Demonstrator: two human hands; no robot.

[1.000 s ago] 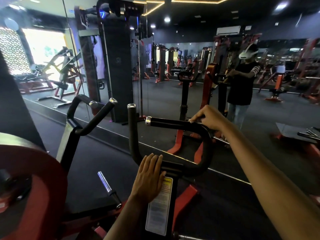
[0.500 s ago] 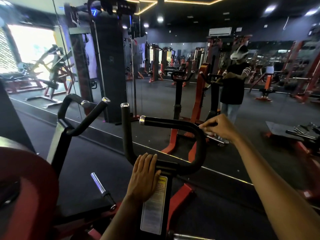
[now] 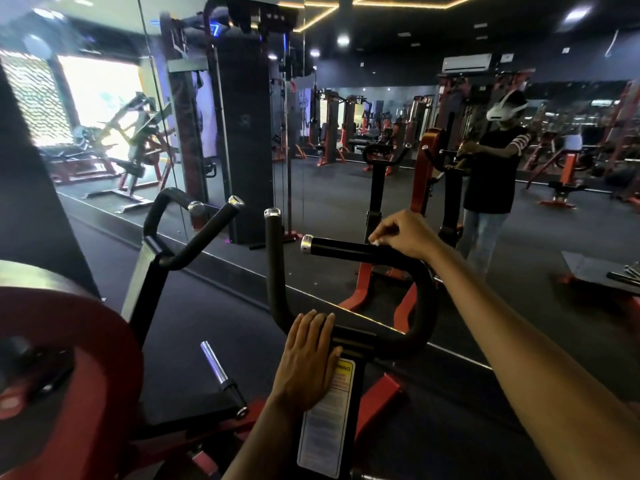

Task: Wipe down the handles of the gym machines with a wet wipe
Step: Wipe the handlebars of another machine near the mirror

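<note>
- My right hand [image 3: 403, 233] is stretched out ahead of me, fingers curled down over the top of the black horizontal handle [image 3: 346, 249], pinching a small white wet wipe [image 3: 375, 242] against it; only a scrap of the wipe shows below my fingertips.
- The wipe sits partway along that handle, and the handle's silver end cap [image 3: 307, 244] is off to the left of my right hand.
- My left hand [image 3: 306, 358] is nearer to me and lower, lying flat with fingers together and extended on the bottom bend of the U-shaped bar [image 3: 424, 306], just above the upright post; it grips nothing.
- The warning label [image 3: 325, 420] on the post runs down just right of my left wrist, partly covered by my palm.
- The upright handle [image 3: 275, 258] rises just beyond my left fingertips.
- A second pair of handles [image 3: 204, 233] stands further left of both hands.
- A red weight plate [image 3: 69, 341] sits far left of my left arm.
- Beyond my right hand is a wall mirror [image 3: 346, 133].
</note>
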